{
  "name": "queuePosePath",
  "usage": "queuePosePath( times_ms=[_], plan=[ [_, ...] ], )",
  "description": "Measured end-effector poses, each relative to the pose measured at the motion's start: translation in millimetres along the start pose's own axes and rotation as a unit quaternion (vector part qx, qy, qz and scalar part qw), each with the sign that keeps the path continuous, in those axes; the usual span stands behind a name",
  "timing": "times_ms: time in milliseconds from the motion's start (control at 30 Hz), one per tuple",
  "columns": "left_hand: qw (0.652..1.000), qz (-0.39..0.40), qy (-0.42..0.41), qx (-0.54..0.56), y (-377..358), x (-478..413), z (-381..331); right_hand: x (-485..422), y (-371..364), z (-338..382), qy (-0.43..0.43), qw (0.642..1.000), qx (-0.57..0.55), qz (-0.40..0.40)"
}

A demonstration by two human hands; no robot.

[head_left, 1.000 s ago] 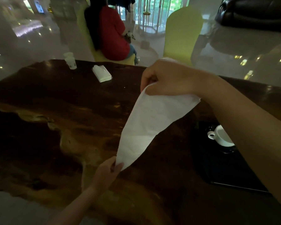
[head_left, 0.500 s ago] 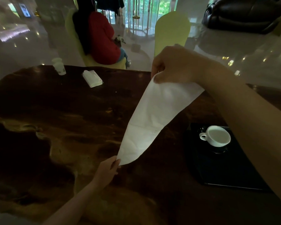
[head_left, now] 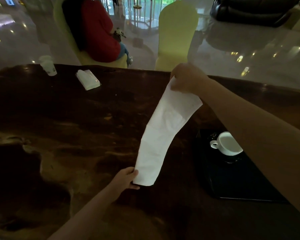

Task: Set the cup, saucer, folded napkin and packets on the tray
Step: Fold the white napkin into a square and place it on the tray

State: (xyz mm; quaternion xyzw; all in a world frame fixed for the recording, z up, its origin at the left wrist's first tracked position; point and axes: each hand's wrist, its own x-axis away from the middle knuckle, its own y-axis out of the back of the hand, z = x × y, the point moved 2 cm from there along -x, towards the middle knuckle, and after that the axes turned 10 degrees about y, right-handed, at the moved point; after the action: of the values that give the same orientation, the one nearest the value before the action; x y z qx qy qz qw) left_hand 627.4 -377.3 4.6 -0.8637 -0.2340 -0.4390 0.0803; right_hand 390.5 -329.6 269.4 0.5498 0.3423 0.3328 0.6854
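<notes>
White paper napkin, now spreading wider than before, is hanging mid-frame, left hand and right hand pinching opposite ends, folding pending.

Overall: dim, muddy indoor light.
Source: daylight through the far windows.
Glare: small lamp reflections on the glossy floor.
Table: dark, detail lost in shadow.
Edges: wide-angle bending.
Focus: background soft, perhaps slight motion blur.
</notes>
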Motion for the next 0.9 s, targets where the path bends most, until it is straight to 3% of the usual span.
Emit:
queuePosePath(
  times_ms=[233,467,633,800,900],
  plan=[
    [0.998,-0.033,0.046,-0.025,80.7,-15.8,-24.9,-2.5,-56.6,-79.5,-0.185,0.968,-0.131,0.106],
    [0.985,-0.16,0.043,-0.038,136.7,-68.5,-61.9,26.5,-172.1,-129.2,-0.345,0.882,-0.296,0.124],
    [0.972,-0.233,0.037,-0.016,139.3,-101.5,-71.6,44.2,-237.9,-140.8,-0.368,0.882,-0.276,0.097],
    [0.953,-0.279,-0.031,-0.113,140.0,-113.1,-70.0,40.1,-234.7,-113.7,-0.332,0.929,-0.148,0.065],
    [0.947,-0.288,-0.043,-0.136,140.4,-115.3,-63.0,22.6,-221.9,-60.6,-0.285,0.917,-0.266,0.086]
  ],
)
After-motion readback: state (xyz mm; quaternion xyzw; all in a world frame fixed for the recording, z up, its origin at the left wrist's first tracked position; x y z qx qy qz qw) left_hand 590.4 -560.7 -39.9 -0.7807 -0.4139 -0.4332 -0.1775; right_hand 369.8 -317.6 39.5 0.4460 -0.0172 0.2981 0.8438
